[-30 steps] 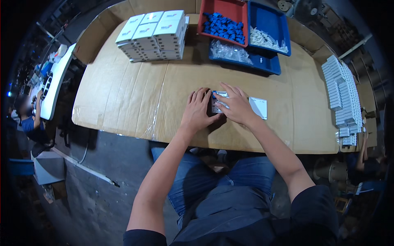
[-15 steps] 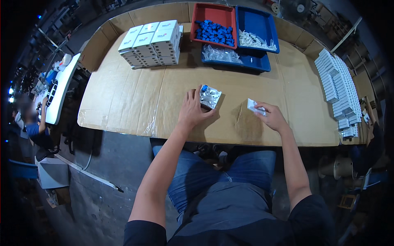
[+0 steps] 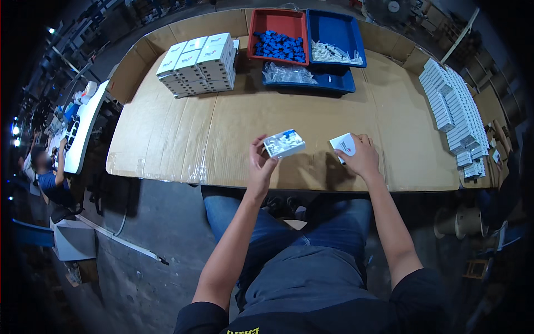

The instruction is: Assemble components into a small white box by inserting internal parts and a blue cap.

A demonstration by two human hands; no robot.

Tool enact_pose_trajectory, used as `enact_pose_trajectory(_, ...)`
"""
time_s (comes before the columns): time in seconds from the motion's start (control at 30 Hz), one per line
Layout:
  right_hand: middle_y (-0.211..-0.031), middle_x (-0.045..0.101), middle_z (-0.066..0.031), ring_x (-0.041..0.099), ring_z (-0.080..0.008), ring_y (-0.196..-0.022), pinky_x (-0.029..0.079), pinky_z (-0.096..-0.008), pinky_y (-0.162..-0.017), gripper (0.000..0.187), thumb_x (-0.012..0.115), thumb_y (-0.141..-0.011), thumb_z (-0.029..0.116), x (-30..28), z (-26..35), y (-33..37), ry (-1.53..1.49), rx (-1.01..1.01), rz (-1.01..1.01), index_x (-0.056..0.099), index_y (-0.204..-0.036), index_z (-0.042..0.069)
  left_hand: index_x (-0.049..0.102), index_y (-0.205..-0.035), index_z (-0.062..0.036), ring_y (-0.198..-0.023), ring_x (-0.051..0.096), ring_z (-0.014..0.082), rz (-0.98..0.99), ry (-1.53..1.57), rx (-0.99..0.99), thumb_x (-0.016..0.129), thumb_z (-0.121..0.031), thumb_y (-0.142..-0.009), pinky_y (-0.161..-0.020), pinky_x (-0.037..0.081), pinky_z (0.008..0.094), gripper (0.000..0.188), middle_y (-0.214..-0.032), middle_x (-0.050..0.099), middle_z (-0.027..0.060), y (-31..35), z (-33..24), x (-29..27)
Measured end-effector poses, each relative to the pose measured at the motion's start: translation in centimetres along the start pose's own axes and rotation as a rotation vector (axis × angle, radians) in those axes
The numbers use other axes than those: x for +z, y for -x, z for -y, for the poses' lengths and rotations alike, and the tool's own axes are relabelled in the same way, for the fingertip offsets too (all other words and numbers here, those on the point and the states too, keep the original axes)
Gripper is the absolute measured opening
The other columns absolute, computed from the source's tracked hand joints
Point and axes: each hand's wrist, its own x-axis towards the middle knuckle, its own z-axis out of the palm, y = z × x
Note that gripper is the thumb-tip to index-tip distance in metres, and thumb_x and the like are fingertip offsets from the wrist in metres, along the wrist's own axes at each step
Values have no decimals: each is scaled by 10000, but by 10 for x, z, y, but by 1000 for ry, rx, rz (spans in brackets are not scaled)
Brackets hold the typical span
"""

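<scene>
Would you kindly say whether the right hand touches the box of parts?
Apart: the head view shows bare cardboard between the right hand and the box of parts.

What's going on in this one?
At a cardboard-covered table, a person's left hand holds up a small white box with white and blue parts showing in it. The right hand grips a flat white piece, apart from the box. Farther back are a red tray of blue pieces and, to the left, a stack of white boxes.
</scene>
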Motion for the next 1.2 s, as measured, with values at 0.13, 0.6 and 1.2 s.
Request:
enact_pose_trajectory(0.13,-1227,658,-174,616,-348,-1198,538,-454,-961,697,801,-841,462,-15,18,-6,-32,46,183,613,-1391,77,386,-1520,-4,-1286,564,248,43,153,-35,566,-207,-883,-1155,390,366,692,-1357,556,183,20,-7,18)
enact_pose_trajectory(0.6,-1270,658,-133,661,-207,-1114,483,-339,-1024,506,377,-1109,348,-60,89,2,-1493,-195,571,542,-1436,-1,458,-1531,-57,-1151,669,338,143,848,-632,184,-630,-1049,-1022,537,477,797,-1316,653,207,45,-16,44)
enact_pose_trajectory(1.2,-1332,623,-115,609,-229,-1217,463,-337,-1056,494,503,-1099,388,-54,108,14,-1170,-436,652,592,-1456,58,465,-1501,-112,-1280,590,299,-29,729,-718,185,-698,-1070,-1101,471,473,780,-1387,594,120,56,-30,62)
